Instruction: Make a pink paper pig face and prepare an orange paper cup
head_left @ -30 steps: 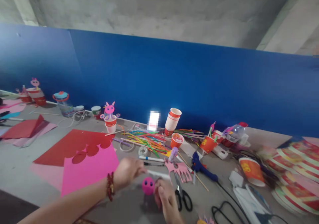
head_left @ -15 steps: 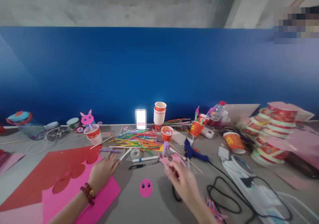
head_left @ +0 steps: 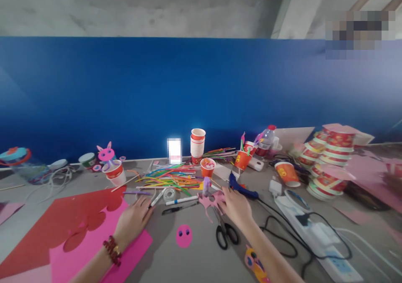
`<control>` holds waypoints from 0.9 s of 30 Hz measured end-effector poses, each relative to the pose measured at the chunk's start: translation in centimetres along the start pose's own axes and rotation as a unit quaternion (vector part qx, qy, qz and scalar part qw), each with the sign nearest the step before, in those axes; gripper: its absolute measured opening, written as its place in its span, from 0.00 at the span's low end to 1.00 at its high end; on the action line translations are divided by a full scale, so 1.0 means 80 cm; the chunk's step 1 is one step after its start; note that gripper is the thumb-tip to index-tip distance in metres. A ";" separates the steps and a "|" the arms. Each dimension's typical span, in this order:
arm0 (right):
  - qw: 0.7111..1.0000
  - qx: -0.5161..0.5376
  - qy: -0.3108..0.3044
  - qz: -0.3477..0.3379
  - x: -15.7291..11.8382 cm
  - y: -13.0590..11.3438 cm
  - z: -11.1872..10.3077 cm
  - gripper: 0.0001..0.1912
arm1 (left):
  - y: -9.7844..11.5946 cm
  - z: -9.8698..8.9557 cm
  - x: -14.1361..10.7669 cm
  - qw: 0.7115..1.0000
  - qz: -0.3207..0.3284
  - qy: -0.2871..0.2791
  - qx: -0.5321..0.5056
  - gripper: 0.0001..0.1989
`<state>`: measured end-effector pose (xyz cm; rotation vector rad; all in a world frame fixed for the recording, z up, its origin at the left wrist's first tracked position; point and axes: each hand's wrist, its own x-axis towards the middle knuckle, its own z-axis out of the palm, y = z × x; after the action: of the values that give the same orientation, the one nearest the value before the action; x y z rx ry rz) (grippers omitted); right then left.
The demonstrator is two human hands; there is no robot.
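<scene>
Left of bottom centre, the left hand (head_left: pixel 133 219) reaches palm-down, fingers loosely extended, tips at a white-barrelled marker (head_left: pixel 158 197); whether they grip it, I cannot tell. Right of centre, the right hand (head_left: pixel 236 207) meets a pink cut-out scrap (head_left: pixel 207 201), its finger closure unclear. A pink oval face (head_left: pixel 184 241) lies bottom centre.

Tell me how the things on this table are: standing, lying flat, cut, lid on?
Left hand: palm down, fingertips by a white stick.
Right hand: palm down, fingertips at a pink scrap.
Pink face: flat, two eyes on.
Pink sheet: flat, edge cut in curves.
Scissors: lying down, blades partly hidden.
Cup stack: upright.
Tape roll: flat.
Bottle: red cap on.
</scene>
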<state>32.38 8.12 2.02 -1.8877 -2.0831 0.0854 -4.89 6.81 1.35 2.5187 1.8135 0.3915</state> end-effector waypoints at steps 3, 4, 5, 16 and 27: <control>0.998 0.057 -0.020 -0.007 0.004 0.005 -0.002 0.14 | 0.002 -0.008 -0.008 1.000 0.015 0.017 -0.021 0.15; 0.997 0.075 -0.026 -0.014 0.005 0.007 -0.005 0.15 | 0.003 -0.011 -0.010 0.999 0.019 0.023 -0.035 0.15; 0.994 0.100 -0.030 -0.026 0.004 0.010 -0.009 0.15 | 0.005 -0.014 -0.013 0.998 0.022 0.026 -0.054 0.15; 0.800 0.598 -0.045 -0.017 -0.044 0.002 -0.040 0.16 | 0.099 -0.052 0.011 0.896 0.021 -0.067 -0.439 0.14; 0.767 0.621 -0.159 -0.020 -0.065 -0.061 -0.050 0.19 | 0.169 -0.053 0.030 0.712 -0.030 -0.217 -0.667 0.21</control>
<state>29.19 1.75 6.07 -0.9690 -1.4578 1.4497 7.52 4.09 8.02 1.3047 0.7933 0.6777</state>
